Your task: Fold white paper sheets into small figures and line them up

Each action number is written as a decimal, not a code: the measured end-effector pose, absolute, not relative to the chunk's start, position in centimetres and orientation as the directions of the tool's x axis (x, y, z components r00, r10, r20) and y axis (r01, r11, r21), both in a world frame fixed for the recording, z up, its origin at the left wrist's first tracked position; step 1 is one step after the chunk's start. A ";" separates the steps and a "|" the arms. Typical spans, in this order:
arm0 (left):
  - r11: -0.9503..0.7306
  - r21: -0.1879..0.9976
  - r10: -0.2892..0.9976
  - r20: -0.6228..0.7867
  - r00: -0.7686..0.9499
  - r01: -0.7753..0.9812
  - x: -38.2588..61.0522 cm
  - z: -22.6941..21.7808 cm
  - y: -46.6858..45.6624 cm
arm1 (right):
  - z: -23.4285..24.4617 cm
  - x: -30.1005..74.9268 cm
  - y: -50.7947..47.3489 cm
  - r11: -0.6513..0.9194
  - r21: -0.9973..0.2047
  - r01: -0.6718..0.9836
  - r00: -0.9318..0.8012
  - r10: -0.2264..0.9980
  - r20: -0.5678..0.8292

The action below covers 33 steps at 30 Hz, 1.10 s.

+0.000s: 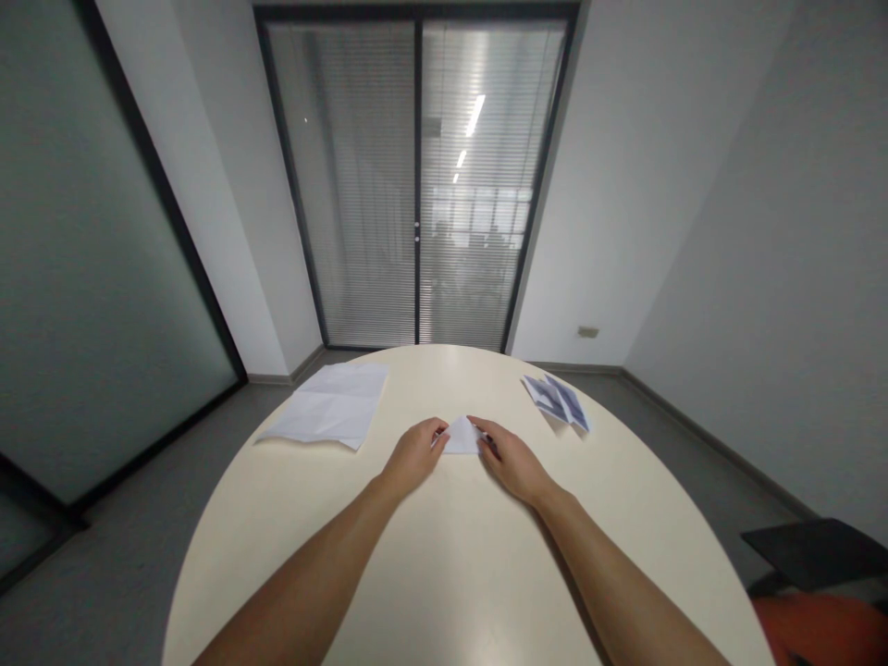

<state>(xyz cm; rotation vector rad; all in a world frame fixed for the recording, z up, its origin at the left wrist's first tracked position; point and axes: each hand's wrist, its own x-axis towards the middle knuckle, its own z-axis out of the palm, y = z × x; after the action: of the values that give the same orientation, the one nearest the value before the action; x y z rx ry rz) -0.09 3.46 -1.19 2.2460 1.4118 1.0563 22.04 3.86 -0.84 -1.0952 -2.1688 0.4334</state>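
A small piece of white paper point(461, 437), folded to a point at the top, is held between my two hands at the middle of the table. My left hand point(414, 454) grips its left edge, thumb in front and fingers curled behind. On the opposite edge, my right hand point(511, 460) pinches the paper in the same way. Parts of both sides of the folded paper are covered by my fingers.
The round cream table point(444, 555) fills the foreground. Creased white sheets point(329, 402) lie at its left, and a folded printed paper point(557, 401) stands at the right. Beyond are a glass door with blinds point(416, 185) and, lower right, a chair point(819, 555).
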 end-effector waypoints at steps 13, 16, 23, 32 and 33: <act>-0.469 0.412 0.851 0.447 0.275 0.781 -0.2 -1.8 3.6 | -1.0 21.9 3.9 0.637 -0.456 0.622 -0.482 0.770 0.418; -0.462 0.395 0.852 0.444 0.275 0.794 -0.1 -1.8 3.6 | -1.3 21.9 4.0 0.633 -0.439 0.638 -0.489 0.773 0.405; -0.470 0.377 0.846 0.452 0.285 0.798 -0.1 -1.7 3.5 | -1.0 21.7 3.9 0.644 -0.403 0.651 -0.506 0.763 0.402; -0.590 0.381 0.793 0.440 0.421 0.712 0.0 -1.3 3.3 | -0.1 21.5 3.3 0.647 -0.344 0.681 -0.521 0.757 0.394; -0.595 0.375 0.789 0.443 0.426 0.711 0.0 -1.3 3.3 | 0.0 21.5 3.3 0.654 -0.342 0.674 -0.528 0.751 0.396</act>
<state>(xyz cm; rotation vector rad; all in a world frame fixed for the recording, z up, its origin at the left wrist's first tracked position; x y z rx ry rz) -0.02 3.31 -1.30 2.5404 1.3438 0.8973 21.51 3.30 -0.05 -1.1077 -2.3573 0.1991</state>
